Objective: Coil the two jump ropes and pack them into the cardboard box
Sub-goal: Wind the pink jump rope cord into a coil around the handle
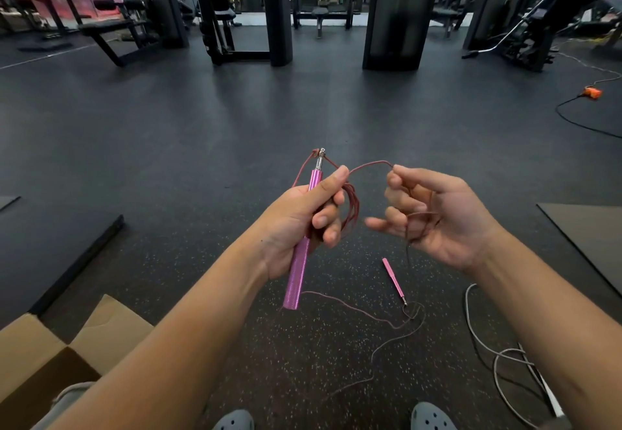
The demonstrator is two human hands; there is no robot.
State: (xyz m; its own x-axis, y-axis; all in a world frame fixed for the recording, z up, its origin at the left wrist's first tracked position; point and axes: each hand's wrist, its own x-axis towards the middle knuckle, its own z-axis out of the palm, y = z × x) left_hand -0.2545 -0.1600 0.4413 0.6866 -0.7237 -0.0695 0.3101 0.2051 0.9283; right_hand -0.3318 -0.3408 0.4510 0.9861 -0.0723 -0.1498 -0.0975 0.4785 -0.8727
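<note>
Over a dark speckled rubber gym floor (303, 362), the left hand (299, 221) grips a pink metal handle (301, 261); the right hand (434, 217) pinches its thin reddish cord (370, 164).

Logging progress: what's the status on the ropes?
Left hand grips pink handle plus coils. Right hand pinches pink rope, feeding it. Second handle, grey rope on floor. Cardboard box open.
</note>
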